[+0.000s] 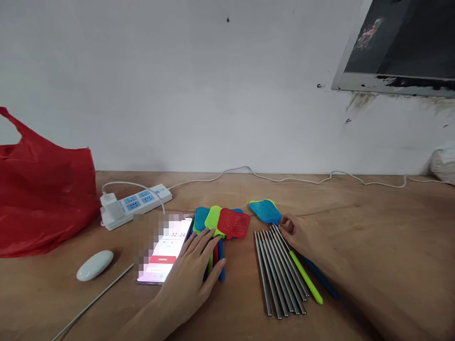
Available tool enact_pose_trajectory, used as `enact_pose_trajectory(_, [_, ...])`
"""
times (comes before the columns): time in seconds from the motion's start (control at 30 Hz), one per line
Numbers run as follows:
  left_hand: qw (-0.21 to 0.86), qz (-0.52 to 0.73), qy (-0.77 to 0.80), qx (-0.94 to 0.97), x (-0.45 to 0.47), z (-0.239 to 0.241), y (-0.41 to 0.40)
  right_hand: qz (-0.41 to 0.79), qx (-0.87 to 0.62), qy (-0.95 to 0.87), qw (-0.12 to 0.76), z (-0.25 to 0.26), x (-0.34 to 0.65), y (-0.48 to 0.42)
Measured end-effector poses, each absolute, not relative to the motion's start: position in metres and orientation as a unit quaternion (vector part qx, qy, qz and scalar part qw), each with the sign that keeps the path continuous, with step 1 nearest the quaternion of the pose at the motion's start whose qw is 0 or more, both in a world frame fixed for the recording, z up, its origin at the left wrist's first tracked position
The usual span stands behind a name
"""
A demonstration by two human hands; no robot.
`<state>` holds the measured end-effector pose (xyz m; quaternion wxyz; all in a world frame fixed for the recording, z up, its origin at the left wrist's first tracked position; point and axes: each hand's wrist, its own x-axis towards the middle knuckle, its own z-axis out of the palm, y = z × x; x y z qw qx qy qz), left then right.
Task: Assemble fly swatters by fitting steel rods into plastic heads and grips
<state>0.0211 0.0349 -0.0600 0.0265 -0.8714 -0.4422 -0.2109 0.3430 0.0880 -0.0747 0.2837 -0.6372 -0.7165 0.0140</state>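
Note:
My left hand [194,265] lies with fingers stretched out over a pile of fly swatters. A red fly swatter [233,222] is on top, its mesh head overlapping a lime one [213,218] and blue ones. Below my palm several coloured handles show in part. My right hand [302,234] has thumb and fingers curled at the neck of a blue fly swatter [266,211], which lies over a lime one. Their lime handle [305,277] and dark blue handle point toward me. Just left of these handles, several slim metal sticks [280,274], like chopsticks, lie side by side.
A lit phone [165,251] showing a timer lies left of my left hand. Farther left are a white mouse [95,265], a power strip [137,204] with a plugged-in charger, and a red plastic bag [46,194]. A white cable [284,179] runs along the wall.

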Motion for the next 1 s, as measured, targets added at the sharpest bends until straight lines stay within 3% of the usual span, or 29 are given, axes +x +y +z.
enact_pose_trajectory(0.2, [0.024, -0.229, -0.438, -0.869, 0.022, -0.061, 0.035, 0.053, -0.532, -0.797, 0.283, -0.064, 0.317, 0.069])
enact_pose_trajectory(0.3, [0.024, -0.231, -0.435, -0.870, 0.021, -0.063, 0.036, 0.092, -0.440, -0.862, 0.234, -0.058, 0.298, 0.055])
enact_pose_trajectory(0.7, [-0.001, -0.243, -0.435, -0.867, 0.021, -0.061, 0.034, 0.072, -0.570, -0.800, 0.172, -0.056, 0.264, 0.034])
enact_pose_trajectory(0.9, [-0.003, -0.246, -0.440, -0.864, 0.021, -0.066, 0.035, 0.112, -0.569, -0.781, 0.234, -0.059, 0.266, 0.036])
enact_pose_trajectory(1.0, [-0.012, -0.261, -0.440, -0.859, 0.020, -0.066, 0.034, 0.230, -0.553, -0.733, 0.323, -0.059, 0.271, 0.040])
